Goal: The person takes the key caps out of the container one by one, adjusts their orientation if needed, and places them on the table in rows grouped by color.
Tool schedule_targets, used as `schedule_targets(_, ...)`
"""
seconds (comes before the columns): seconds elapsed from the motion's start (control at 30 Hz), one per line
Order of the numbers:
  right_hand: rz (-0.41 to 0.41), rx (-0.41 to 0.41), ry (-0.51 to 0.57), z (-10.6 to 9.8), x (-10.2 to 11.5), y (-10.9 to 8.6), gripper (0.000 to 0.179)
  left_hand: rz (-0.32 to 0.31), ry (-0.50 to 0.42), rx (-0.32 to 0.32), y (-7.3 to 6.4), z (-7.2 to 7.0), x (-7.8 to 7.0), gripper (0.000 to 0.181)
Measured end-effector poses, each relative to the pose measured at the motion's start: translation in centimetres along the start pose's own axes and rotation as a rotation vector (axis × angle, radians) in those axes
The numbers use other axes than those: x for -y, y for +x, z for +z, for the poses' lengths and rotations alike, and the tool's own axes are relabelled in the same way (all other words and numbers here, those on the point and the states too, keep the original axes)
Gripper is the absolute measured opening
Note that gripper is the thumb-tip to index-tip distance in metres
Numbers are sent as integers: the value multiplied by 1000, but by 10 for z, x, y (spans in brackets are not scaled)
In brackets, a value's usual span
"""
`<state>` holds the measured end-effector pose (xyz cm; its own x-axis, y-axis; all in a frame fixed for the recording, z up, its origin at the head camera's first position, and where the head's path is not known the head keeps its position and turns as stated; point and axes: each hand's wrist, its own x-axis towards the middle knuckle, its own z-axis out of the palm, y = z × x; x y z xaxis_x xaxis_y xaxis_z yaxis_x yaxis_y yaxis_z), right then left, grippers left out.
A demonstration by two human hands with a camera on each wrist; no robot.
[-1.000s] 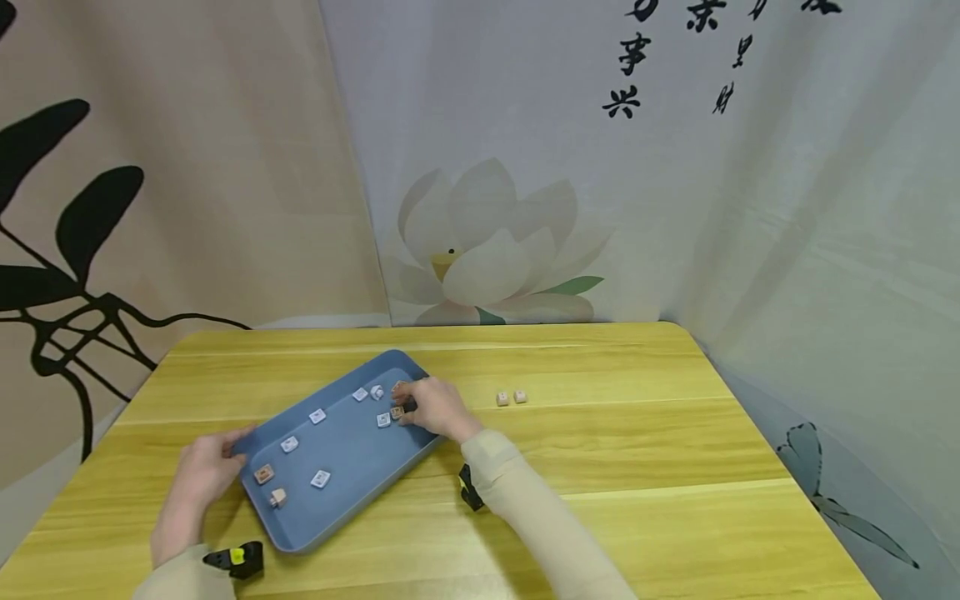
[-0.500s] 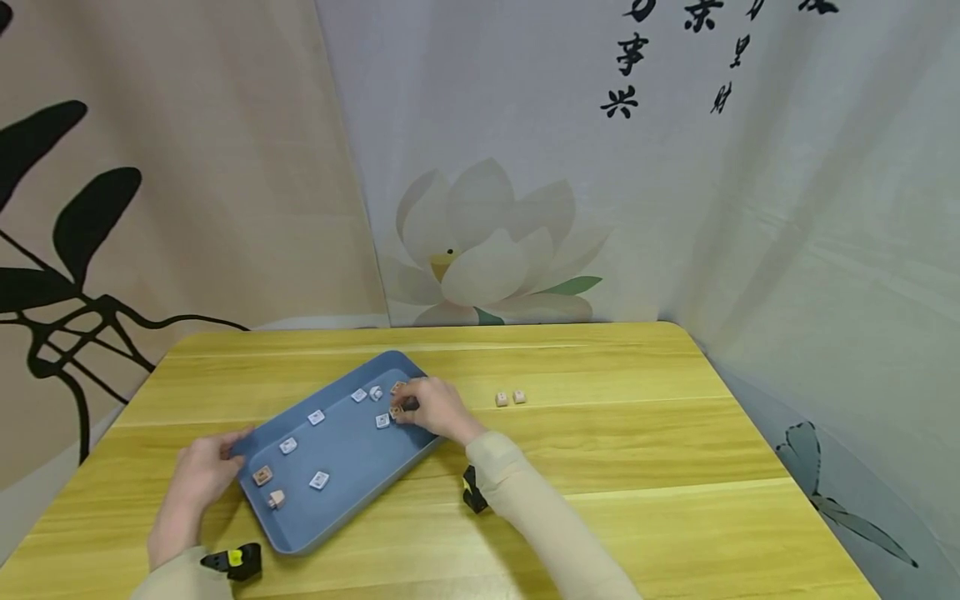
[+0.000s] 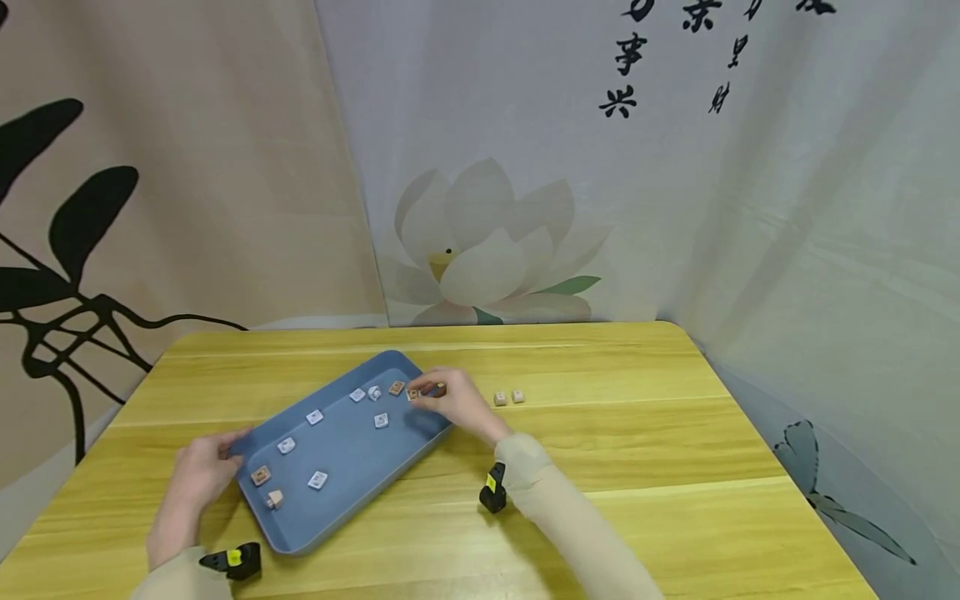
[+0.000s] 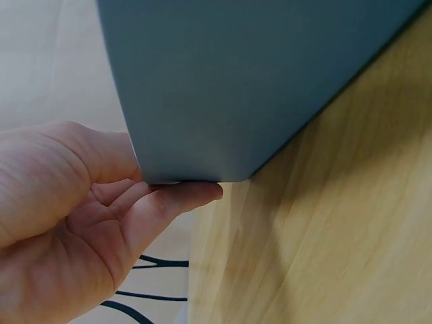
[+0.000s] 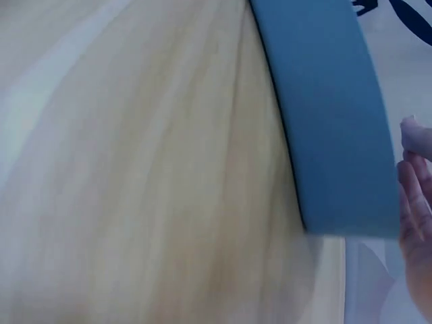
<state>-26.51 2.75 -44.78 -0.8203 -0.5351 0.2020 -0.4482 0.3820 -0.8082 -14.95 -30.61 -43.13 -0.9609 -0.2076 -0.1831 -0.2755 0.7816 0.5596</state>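
Observation:
A blue rectangular tray (image 3: 341, 467) lies slantwise on the table with several small square blocks in it, some white-topped, some brown-topped. My left hand (image 3: 202, 471) grips the tray's near-left end; the left wrist view shows the fingers (image 4: 179, 199) against the tray's edge (image 4: 182, 162). Inside the tray's far right end, my right hand (image 3: 453, 402) pinches a small brown-topped block (image 3: 412, 394) between thumb and fingers. Nearby are another brown-topped block (image 3: 397, 387) and a white block (image 3: 381, 421). In the right wrist view the hand (image 5: 417, 202) is partly cut off beyond the tray wall (image 5: 337, 135).
Two small pale blocks (image 3: 509, 398) stand on the wooden table (image 3: 637, 450), right of the tray and near my right hand. A printed curtain (image 3: 495, 125) hangs behind the table's far edge.
My right hand has moved right and slightly away with the brown-topped block, leaving the white block it was beside. My left hand stays on the tray.

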Motion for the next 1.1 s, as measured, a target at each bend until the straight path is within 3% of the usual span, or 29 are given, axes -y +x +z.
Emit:
schedule_targets(0.63,42,-124,40,-47,-19,-39,22,-2,-6,6,0,-2,1,48)
schedule_targets(0.77,57,-158,83,-56,-13,-49,20,6,-2,0,0,-2,2,48)
schedule_targets(0.93,110,-167,121,-69,-1,-61,23,6,-1,4,0,-2,1,48)
schedule_targets(1.1,185,-181,198,-73,-19,-63,23,1,4,11,0,-3,0,48)
